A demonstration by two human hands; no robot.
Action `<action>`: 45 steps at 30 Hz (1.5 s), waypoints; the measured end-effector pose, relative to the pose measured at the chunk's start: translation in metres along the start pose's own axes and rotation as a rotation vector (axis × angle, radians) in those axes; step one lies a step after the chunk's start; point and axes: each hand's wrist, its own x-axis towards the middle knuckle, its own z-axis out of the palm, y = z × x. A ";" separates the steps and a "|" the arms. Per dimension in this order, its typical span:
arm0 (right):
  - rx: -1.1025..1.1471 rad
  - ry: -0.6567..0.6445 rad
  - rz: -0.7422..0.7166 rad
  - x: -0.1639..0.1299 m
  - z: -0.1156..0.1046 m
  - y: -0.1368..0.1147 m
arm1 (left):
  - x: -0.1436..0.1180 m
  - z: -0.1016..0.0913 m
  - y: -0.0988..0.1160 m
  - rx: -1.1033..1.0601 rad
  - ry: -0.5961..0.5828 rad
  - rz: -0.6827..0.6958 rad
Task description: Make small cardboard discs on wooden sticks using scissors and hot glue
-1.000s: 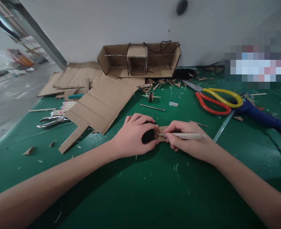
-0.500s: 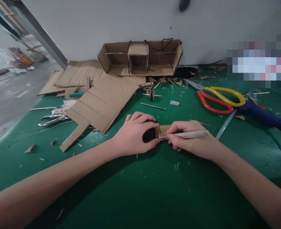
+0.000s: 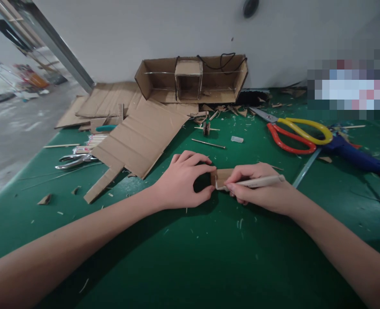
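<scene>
Two hands: left hand (image 3: 181, 182) curled around a dark object I cannot make out, pinching the small cardboard piece (image 3: 222, 177); right hand (image 3: 260, 189) closed on a pale pen (image 3: 257, 182), tip at that piece's near edge.
Surface: green table (image 3: 190, 257), littered with chips and splinters.
Room: grey wall (image 3: 144, 30), concrete floor to the left.
Scissors: one pair (image 3: 293, 133), red and yellow handles.
Glue gun: one (image 3: 354, 156), blue.
Open cardboard box: one (image 3: 193, 79), against the wall.
Pliers: one (image 3: 75, 161).
</scene>
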 end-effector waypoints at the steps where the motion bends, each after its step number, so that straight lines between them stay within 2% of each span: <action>1: 0.023 0.028 0.004 0.000 0.000 0.001 | 0.000 0.000 0.000 0.000 -0.002 0.001; 5: 0.061 0.167 0.046 0.001 0.003 0.000 | 0.000 0.000 -0.001 0.004 -0.006 0.001; 12: -0.114 0.122 0.004 0.001 0.005 -0.003 | 0.000 0.002 -0.001 0.015 -0.010 0.006; 36: -0.213 0.141 -0.063 0.002 0.006 0.000 | 0.000 0.002 -0.001 0.032 -0.012 0.008; 45: -0.233 0.189 -0.111 0.001 0.010 0.000 | 0.000 0.002 -0.001 0.029 -0.012 0.009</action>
